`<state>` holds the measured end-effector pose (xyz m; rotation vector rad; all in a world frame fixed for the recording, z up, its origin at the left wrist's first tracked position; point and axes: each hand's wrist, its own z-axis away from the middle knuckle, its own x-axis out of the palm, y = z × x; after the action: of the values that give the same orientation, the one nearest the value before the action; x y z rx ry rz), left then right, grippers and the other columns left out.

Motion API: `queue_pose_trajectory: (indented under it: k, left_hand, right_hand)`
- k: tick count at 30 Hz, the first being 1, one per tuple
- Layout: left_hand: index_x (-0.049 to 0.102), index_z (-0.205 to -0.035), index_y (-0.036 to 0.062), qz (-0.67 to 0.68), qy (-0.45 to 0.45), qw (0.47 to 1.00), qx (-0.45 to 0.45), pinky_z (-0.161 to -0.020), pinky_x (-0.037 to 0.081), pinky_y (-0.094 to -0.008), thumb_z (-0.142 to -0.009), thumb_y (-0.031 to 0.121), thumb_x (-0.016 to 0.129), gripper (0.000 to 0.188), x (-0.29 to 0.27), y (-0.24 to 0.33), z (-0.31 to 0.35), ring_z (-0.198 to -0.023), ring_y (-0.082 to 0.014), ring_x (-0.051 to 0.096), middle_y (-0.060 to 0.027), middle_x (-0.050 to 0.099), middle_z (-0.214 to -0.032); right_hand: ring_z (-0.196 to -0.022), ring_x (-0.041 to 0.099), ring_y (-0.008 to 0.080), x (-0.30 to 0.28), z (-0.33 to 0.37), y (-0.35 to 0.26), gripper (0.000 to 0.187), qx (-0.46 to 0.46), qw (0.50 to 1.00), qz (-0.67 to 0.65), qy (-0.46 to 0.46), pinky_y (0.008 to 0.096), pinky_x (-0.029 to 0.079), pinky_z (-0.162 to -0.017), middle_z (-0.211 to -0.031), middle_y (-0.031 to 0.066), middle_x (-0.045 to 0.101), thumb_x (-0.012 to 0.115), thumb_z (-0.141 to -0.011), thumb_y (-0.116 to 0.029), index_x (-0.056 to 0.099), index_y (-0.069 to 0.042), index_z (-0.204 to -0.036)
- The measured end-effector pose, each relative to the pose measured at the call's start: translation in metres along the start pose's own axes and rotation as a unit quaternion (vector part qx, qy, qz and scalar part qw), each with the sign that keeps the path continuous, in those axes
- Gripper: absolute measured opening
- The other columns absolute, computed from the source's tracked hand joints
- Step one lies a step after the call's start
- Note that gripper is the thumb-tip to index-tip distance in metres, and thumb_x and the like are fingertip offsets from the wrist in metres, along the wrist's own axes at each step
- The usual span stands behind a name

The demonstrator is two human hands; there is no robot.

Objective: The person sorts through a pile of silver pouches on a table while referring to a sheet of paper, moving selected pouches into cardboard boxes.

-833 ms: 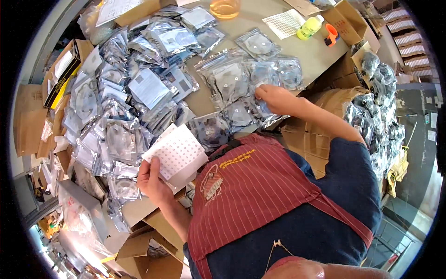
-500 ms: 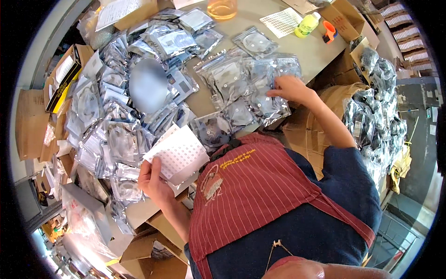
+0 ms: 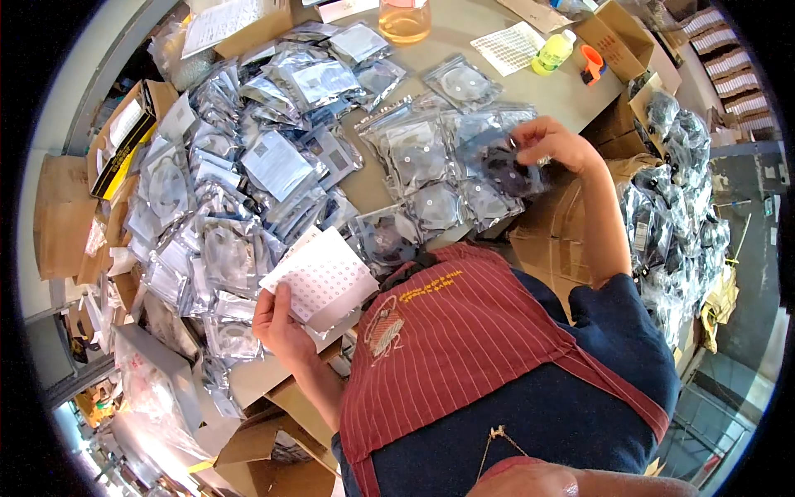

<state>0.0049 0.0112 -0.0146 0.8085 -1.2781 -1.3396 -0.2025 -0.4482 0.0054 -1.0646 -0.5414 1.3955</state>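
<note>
My left hand (image 3: 283,323) is closed on the near-left edge of a white sticker sheet (image 3: 323,277) with rows of small round marks, thumb on top. At the right side of the table my right hand (image 3: 553,145) pinches the upper edge of a clear plastic bag (image 3: 513,170) with a dark coiled cable inside. That bag is tilted and slightly blurred, over the group of flat bags. Beside it lie more clear bags (image 3: 418,153) with coiled items, each bearing a small round white sticker. Another bag (image 3: 387,236) lies just beyond the sheet.
A large heap of silvery bags (image 3: 281,166) covers the left of the table. At the back stand a cup of amber liquid (image 3: 405,21), a yellow-green bottle (image 3: 553,52) and an orange tape holder (image 3: 592,65). To my right are a cardboard box (image 3: 546,240) and piled black bagged items (image 3: 667,224).
My right hand has moved slightly up and right, and a bag now tilts up in its fingers. My left hand still holds the sheet; the view has shifted a little.
</note>
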Motion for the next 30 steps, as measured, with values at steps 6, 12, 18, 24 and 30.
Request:
queue_pose_trajectory:
  k: [6,12,18,24,30]
  left_hand:
    - [0.065,-0.104,-0.0086,0.017,0.021,1.0,0.012,-0.075,0.052,-0.0268,-0.089,-0.001,0.062,0.017,0.009,-0.003,-0.001,-0.083,-0.0157,0.065,-0.0119,0.069,-0.098]
    - [0.066,-0.094,-0.0058,0.022,0.048,0.997,0.064,-0.069,0.048,-0.0244,-0.089,0.002,0.065,0.009,0.012,0.012,0.009,-0.075,-0.0107,0.06,-0.0075,0.068,-0.087]
    - [0.064,-0.103,-0.0056,0.043,0.065,0.995,0.057,-0.074,0.051,-0.0272,-0.092,0.003,0.06,0.015,-0.022,0.001,0.018,-0.082,-0.0152,0.065,-0.0109,0.069,-0.095]
    - [0.064,-0.103,-0.0046,0.046,0.057,0.996,0.048,-0.075,0.052,-0.0273,-0.092,0.005,0.061,0.014,-0.018,-0.003,0.018,-0.083,-0.0161,0.066,-0.0111,0.069,-0.096]
    - [0.064,-0.094,-0.0019,0.061,0.065,0.994,0.067,-0.072,0.05,-0.0262,-0.092,0.004,0.061,0.007,0.005,0.006,0.012,-0.08,-0.0132,0.064,-0.0095,0.069,-0.093]
  right_hand:
    - [-0.075,0.054,0.0132,0.029,-0.088,-0.002,0.024,-0.097,0.993,-0.038,0.058,0.0272,0.044,-0.069,-0.078,0.0047,0.06,0.067,-0.074,-0.01,0.061,-0.002,-0.095]
    - [-0.091,0.066,0.0368,0.058,-0.184,0.038,0.033,-0.073,0.931,0.296,0.203,0.0435,0.051,-0.082,-0.095,0.0232,0.068,0.064,-0.075,-0.028,0.068,-0.002,-0.096]
    - [-0.085,0.067,0.0358,0.071,-0.176,0.022,0.028,-0.084,0.937,0.311,0.139,0.0427,0.053,-0.079,-0.086,0.0196,0.07,0.065,-0.073,-0.027,0.07,-0.003,-0.087]
    - [-0.083,0.067,0.0313,0.073,-0.162,0.021,0.039,-0.037,0.962,0.264,0.054,0.0405,0.052,-0.076,-0.086,0.0176,0.07,0.072,-0.073,-0.036,0.071,-0.002,-0.091]
    - [-0.08,0.065,0.0326,0.079,-0.156,0.029,0.029,-0.123,0.959,0.243,0.081,0.041,0.05,-0.072,-0.082,0.0164,0.068,0.068,-0.078,-0.03,0.067,-0.006,-0.094]
